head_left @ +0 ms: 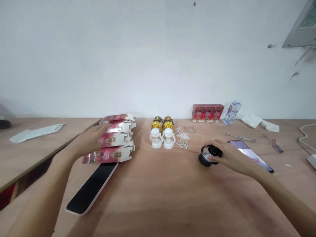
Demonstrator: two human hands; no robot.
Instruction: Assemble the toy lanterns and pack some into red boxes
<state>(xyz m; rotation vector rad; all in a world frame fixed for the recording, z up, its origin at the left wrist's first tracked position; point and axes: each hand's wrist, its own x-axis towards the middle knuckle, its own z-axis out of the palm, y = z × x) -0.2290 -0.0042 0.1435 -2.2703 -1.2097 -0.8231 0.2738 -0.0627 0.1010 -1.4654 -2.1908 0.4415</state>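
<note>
Two hands noted. Right hand [225, 154]: fingers closed around a black lantern [205, 161], right of the white lanterns [169, 140]. Left hand [90, 139]: laid over open-flapped red cartons [116, 154], left of the white lanterns; grip cannot be determined. Gold lanterns [169, 125] stand directly behind the white lanterns; a pink-edged phone [92, 188] lies front-left of them on the bench [158, 194].

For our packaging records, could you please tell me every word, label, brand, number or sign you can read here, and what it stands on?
Nothing reads with certainty.
Open-flapped red boxes: pale script, too blurred.
Three standing red boxes: similar pale script, too small.
Clear bottle: coloured label, too blurred.
White packet: faint marks near one end, too small.
Phone with the lit screen: nothing legible.
</note>
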